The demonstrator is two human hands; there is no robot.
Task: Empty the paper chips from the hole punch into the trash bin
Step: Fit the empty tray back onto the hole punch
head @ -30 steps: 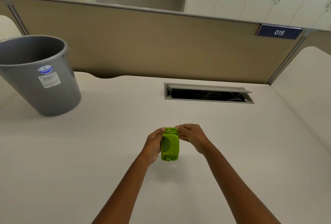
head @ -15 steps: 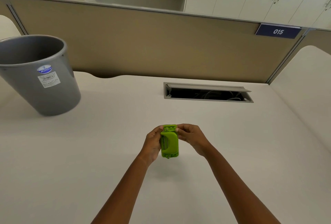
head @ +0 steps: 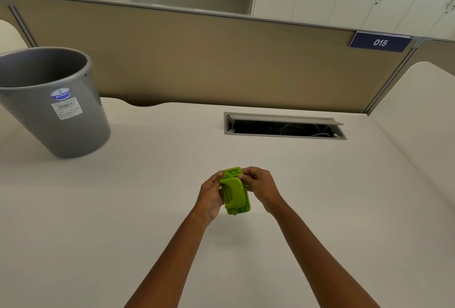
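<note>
A small lime-green hole punch (head: 235, 192) is held above the middle of the white desk (head: 147, 209), standing on end. My left hand (head: 209, 194) grips its left side. My right hand (head: 261, 184) pinches its upper right edge with the fingertips. The grey plastic trash bin (head: 56, 120) stands on the desk at the far left, open at the top, well apart from both hands. Its inside bottom is hidden, and no paper chips show.
A cable hatch (head: 283, 126) with its flap up lies in the desk behind the hands. A tan partition (head: 221, 61) with a blue "015" sign (head: 380, 42) closes the back. White cabinets stand beyond it.
The hole punch has risen slightly and turned a little between the hands. The right fingertips have shifted along its top edge. The bin has not moved.
</note>
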